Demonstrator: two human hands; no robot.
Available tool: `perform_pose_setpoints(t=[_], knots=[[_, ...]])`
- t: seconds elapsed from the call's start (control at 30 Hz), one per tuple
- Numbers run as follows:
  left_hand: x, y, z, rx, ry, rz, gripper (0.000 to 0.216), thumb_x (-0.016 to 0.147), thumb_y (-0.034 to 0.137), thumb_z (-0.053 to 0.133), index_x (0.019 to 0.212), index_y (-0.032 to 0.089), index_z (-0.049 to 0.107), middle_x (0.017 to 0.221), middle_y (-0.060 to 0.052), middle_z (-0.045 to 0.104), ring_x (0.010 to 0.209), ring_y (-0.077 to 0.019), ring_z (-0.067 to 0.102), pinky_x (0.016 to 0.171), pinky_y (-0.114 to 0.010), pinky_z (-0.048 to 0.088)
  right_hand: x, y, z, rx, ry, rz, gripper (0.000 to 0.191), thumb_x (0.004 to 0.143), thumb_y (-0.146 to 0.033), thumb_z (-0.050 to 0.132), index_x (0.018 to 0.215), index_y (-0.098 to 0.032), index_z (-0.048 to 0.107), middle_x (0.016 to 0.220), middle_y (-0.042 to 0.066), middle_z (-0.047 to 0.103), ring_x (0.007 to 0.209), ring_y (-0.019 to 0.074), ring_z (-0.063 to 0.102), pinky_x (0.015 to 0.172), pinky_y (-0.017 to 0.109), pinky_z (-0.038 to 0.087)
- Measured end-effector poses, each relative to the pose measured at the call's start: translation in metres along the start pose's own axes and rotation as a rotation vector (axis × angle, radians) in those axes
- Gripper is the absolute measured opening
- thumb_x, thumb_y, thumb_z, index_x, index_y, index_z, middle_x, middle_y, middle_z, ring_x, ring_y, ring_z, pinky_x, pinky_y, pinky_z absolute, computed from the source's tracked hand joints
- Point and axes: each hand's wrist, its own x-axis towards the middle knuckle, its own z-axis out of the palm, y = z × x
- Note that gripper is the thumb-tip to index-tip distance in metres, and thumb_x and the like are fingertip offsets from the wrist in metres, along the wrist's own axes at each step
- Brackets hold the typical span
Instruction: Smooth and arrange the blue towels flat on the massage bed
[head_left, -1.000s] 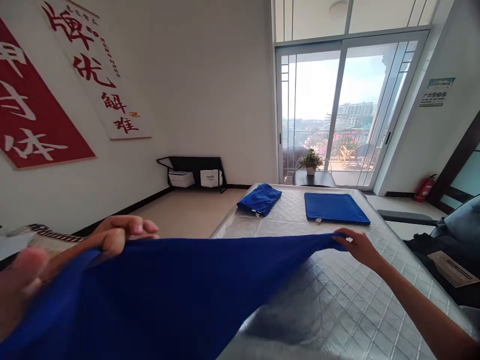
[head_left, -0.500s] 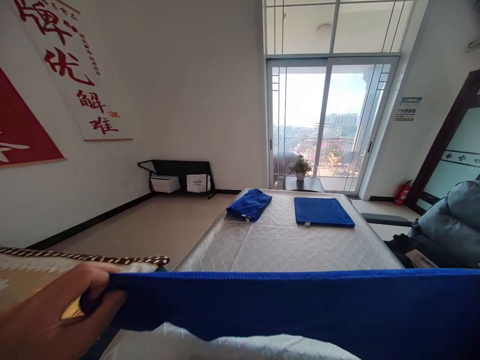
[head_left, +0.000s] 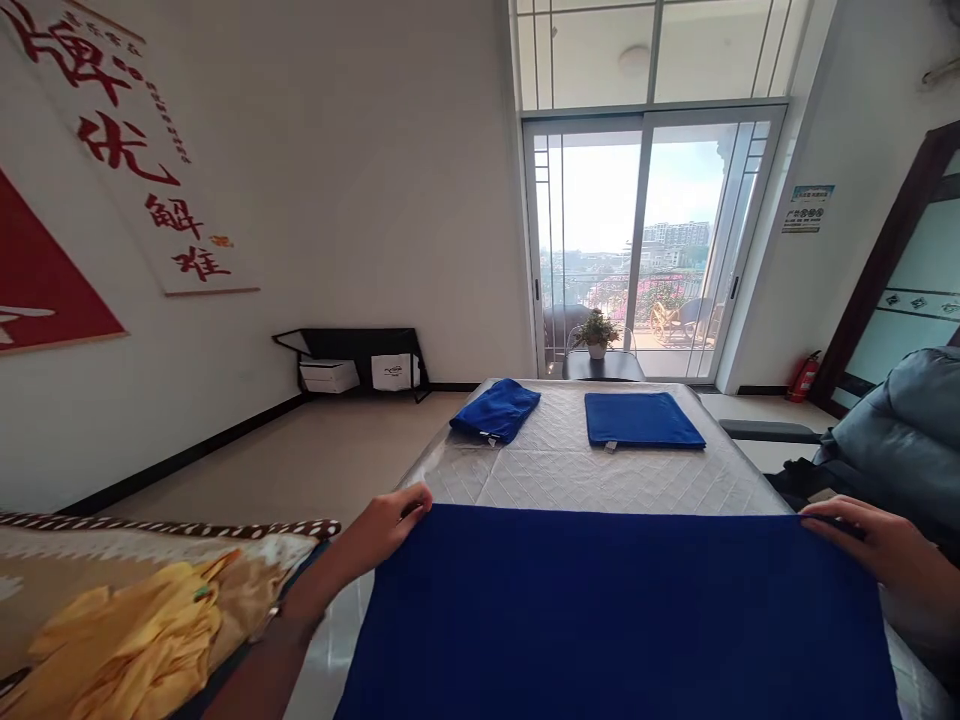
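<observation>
A large blue cloth [head_left: 615, 610] spreads across the front of the view, its far edge stretched nearly straight between both hands. My left hand [head_left: 396, 518] pinches its far left corner. At the far right corner, my right hand [head_left: 862, 535] grips the edge between thumb and fingers. Below the hands the cloth runs out of the bottom of the picture and covers part of the white quilted mattress [head_left: 540, 478]. Farther off on the mattress lie a loosely folded blue cloth [head_left: 499, 408] at left and a flat, squarely folded blue cloth [head_left: 643, 420] at right.
Yellow cloth [head_left: 142, 640] lies crumpled on a patterned cover [head_left: 45, 570] at left. A dark padded armchair [head_left: 900, 430] stands at right. Beyond the mattress are a chair [head_left: 604, 368] bearing a potted plant [head_left: 596, 330] and a sliding glass door [head_left: 637, 250]. A black rack [head_left: 352, 350] stands by the wall.
My left hand has moved right and forward with the cloth's corner. My right hand has come into view on the other corner. The cloth now hangs broader and lower, and the yellow cloth shows.
</observation>
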Motion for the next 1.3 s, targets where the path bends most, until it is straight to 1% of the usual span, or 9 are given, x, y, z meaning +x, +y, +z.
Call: perform_pose_setpoints(t=[0.07,0.13,0.23,0.33,0.53,0.73,1.07,1.17,1.3], knots=[[0.017,-0.016,0.033,0.037,-0.105,-0.013,0.017,0.081,0.034,0.049,0.074,0.026,0.063,0.076,-0.001,0.070,0.076,-0.0223,0.065,0.076,-0.030,0.047,0.016,0.018,0.036,0.089,-0.202,0.089,0.038,0.086,-0.067,0.055,0.096,-0.038,0.077,0.100,0.006,0.076,0.087,0.0291,0.072,0.074,0.038,0.058],[0.031,-0.033,0.063,0.048,-0.201,-0.043,0.015,0.078,0.029,0.051,0.074,0.026,0.065,0.083,-0.002,0.072,0.085,-0.0233,0.066,0.082,-0.031,0.047,0.022,0.033,0.067,0.136,-0.334,0.150,0.043,0.088,-0.067,0.050,0.099,-0.034,0.076,0.101,0.005,0.077,0.091,0.0297,0.072,0.080,0.039,0.057],[0.050,-0.056,0.095,0.057,-0.284,-0.047,0.019,0.081,0.027,0.049,0.077,0.025,0.067,0.090,-0.003,0.073,0.093,-0.0234,0.066,0.086,-0.031,0.046,0.024,0.049,0.103,0.141,-0.419,0.211,0.051,0.087,-0.068,0.046,0.098,-0.029,0.076,0.101,0.005,0.077,0.096,0.0308,0.070,0.085,0.039,0.055],[0.069,-0.078,0.111,0.090,-0.280,0.003,0.027,0.088,0.027,0.043,0.085,0.024,0.070,0.097,-0.005,0.073,0.094,-0.0226,0.066,0.085,-0.029,0.046,0.030,0.064,0.126,0.121,-0.450,0.283,0.053,0.086,-0.067,0.046,0.098,-0.025,0.076,0.104,0.008,0.077,0.099,0.0312,0.070,0.088,0.038,0.052],[0.099,-0.112,0.121,0.116,-0.225,0.020,0.027,0.092,0.023,0.042,0.094,0.024,0.069,0.102,-0.005,0.072,0.097,-0.0205,0.066,0.086,-0.026,0.045,0.054,0.092,0.152,0.025,-0.403,0.414,0.049,0.087,-0.059,0.045,0.100,-0.024,0.076,0.104,0.010,0.077,0.100,0.0318,0.069,0.088,0.038,0.049],[0.125,-0.126,0.133,0.125,-0.103,-0.012,0.026,0.091,0.019,0.042,0.090,0.021,0.068,0.101,-0.007,0.072,0.097,-0.0215,0.066,0.088,-0.029,0.046,0.077,0.110,0.172,-0.090,-0.390,0.472,0.044,0.092,-0.050,0.044,0.108,-0.023,0.075,0.103,0.011,0.077,0.099,0.0296,0.070,0.083,0.036,0.048],[0.154,-0.157,0.147,0.057,0.182,-0.003,0.030,0.091,0.035,0.043,0.099,0.020,0.068,0.103,-0.009,0.072,0.097,-0.0248,0.068,0.092,-0.037,0.051,0.101,0.117,0.199,-0.172,-0.373,0.543,0.044,0.096,-0.048,0.044,0.116,-0.021,0.073,0.105,0.015,0.075,0.101,0.0300,0.069,0.082,0.036,0.048],[0.156,-0.166,0.145,0.062,0.203,-0.026,0.029,0.089,0.037,0.046,0.098,0.019,0.067,0.099,-0.009,0.071,0.093,-0.0248,0.068,0.090,-0.037,0.052,0.103,0.116,0.202,-0.201,-0.379,0.560,0.045,0.096,-0.049,0.042,0.118,-0.022,0.071,0.106,0.015,0.074,0.101,0.0296,0.069,0.082,0.036,0.048],[0.152,-0.170,0.141,0.073,0.166,-0.087,0.032,0.086,0.042,0.051,0.101,0.018,0.068,0.093,-0.008,0.070,0.086,-0.0241,0.068,0.085,-0.035,0.052,0.103,0.118,0.200,-0.242,-0.421,0.590,0.046,0.097,-0.053,0.041,0.119,-0.026,0.069,0.104,0.014,0.074,0.097,0.0293,0.069,0.081,0.037,0.048]])
